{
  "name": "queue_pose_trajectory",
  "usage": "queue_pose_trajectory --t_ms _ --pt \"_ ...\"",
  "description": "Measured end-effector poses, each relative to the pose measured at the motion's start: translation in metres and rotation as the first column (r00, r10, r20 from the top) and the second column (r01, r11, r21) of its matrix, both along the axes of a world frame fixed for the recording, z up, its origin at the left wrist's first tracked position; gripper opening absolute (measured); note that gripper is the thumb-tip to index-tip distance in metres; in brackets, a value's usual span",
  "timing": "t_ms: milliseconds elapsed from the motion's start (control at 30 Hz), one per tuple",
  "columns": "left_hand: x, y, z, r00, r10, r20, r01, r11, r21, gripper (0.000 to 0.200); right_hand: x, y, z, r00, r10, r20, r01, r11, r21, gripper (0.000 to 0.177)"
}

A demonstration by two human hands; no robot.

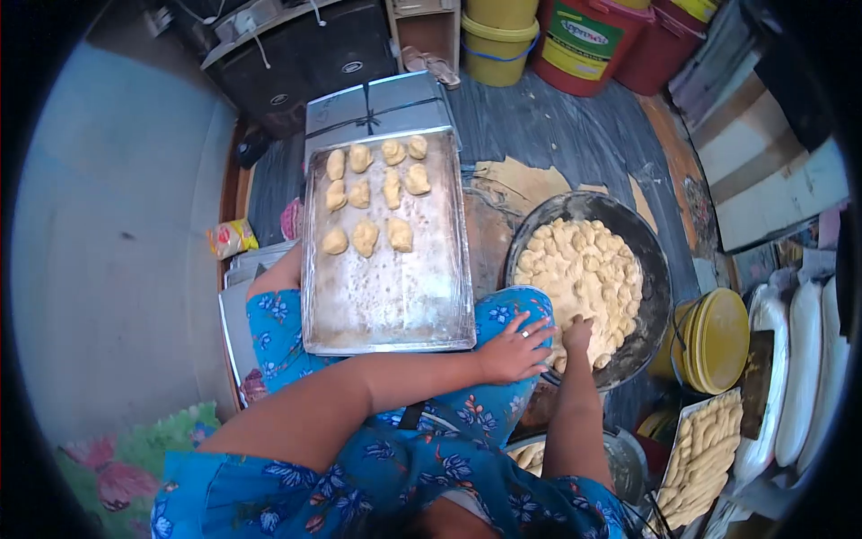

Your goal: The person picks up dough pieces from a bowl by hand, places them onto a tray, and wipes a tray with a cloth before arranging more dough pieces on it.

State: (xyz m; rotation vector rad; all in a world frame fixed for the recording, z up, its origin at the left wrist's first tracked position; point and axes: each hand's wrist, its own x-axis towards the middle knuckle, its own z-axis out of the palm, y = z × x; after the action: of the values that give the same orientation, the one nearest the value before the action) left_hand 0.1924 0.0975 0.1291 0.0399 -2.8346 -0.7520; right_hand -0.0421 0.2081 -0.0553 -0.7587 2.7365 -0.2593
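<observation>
I sit on the floor in a blue flowered dress. A metal baking tray (pixel 395 296) rests across my lap, with several shaped dough pieces (pixel 364 235) in rows at its far end. My left hand (pixel 516 350) lies on my knee beside the tray's near right corner, fingers spread, a ring on one finger, holding nothing. My right hand (pixel 576 337) reaches into a wide dark bowl (pixel 651 269) to my right and closes on a dough piece among the heap of dough lumps (pixel 584 265).
Yellow lids or plates (pixel 718 340) stack right of the bowl. A tray of shaped dough (pixel 705 458) sits at lower right. Red and yellow buckets (pixel 575 36) and a black speaker (pixel 305 58) stand ahead. A wall closes the left side.
</observation>
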Motion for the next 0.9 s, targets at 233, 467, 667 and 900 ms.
queue_pose_trajectory --t_ms 233,467,667,900 --pt "0.039 -0.016 0.018 0.999 0.013 -0.030 -0.013 1.000 0.005 0.043 0.051 0.035 0.037 0.991 -0.069 -0.114 0.007 0.883 -0.470 0.027" --pt "0.128 -0.055 0.063 0.975 0.206 -0.083 -0.185 0.959 0.214 0.043 0.100 0.059 0.079 0.988 -0.037 0.149 0.114 0.828 -0.550 0.028" --pt "0.149 -0.067 0.063 0.881 0.356 0.311 -0.345 0.037 0.938 0.051 0.137 -0.054 0.241 0.981 0.189 0.052 -0.033 0.420 -0.907 0.028" --pt "0.186 -0.105 0.056 0.804 0.562 0.193 -0.007 -0.316 0.949 0.048 0.272 -0.137 0.254 0.447 0.886 0.122 -0.335 0.293 -0.896 0.032"
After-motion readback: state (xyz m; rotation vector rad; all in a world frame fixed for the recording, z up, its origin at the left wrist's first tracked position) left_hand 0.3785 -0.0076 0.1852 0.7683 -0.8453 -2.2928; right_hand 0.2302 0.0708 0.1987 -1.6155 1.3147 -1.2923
